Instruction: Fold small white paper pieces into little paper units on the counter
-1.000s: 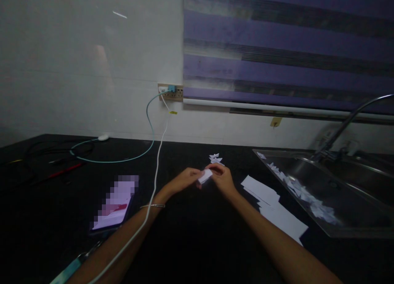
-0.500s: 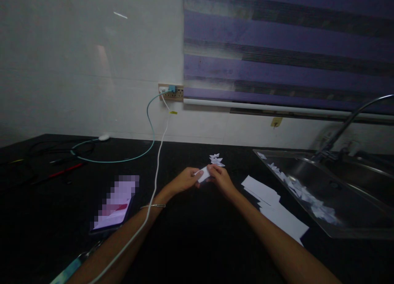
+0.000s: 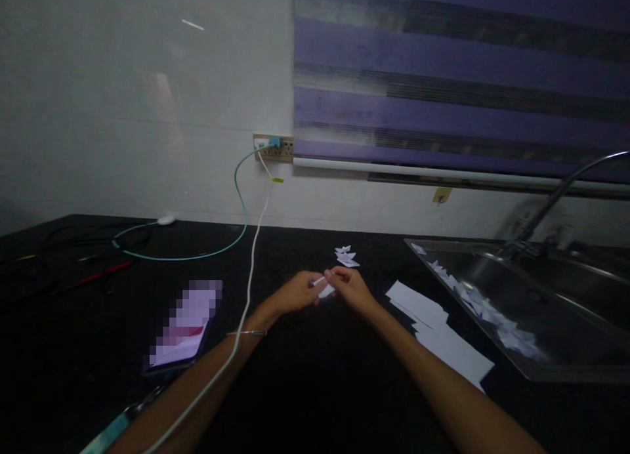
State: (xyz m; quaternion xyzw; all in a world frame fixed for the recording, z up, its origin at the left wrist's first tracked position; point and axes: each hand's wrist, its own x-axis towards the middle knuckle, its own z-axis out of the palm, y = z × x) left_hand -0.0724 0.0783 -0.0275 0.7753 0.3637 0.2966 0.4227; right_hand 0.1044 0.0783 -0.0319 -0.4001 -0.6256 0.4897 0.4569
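Observation:
My left hand (image 3: 298,291) and my right hand (image 3: 350,288) meet over the black counter (image 3: 315,375), both pinched on a small folded white paper piece (image 3: 325,287) held between the fingertips. A thin bangle sits on my left wrist. Just beyond the hands lie a few small folded paper shapes (image 3: 346,256). To the right of my right forearm lies a spread of flat white paper slips (image 3: 443,332).
A lit phone (image 3: 183,326) lies left of my left arm, with a white cable (image 3: 256,244) running from the wall socket (image 3: 273,147). A steel sink (image 3: 522,303) with paper scraps and a tap (image 3: 561,195) sits at the right. Cables and pens lie far left.
The paper piece between my fingers has gone from a broader folded strip to a narrower one. Both hands stayed in nearly the same spot, shifting slightly lower.

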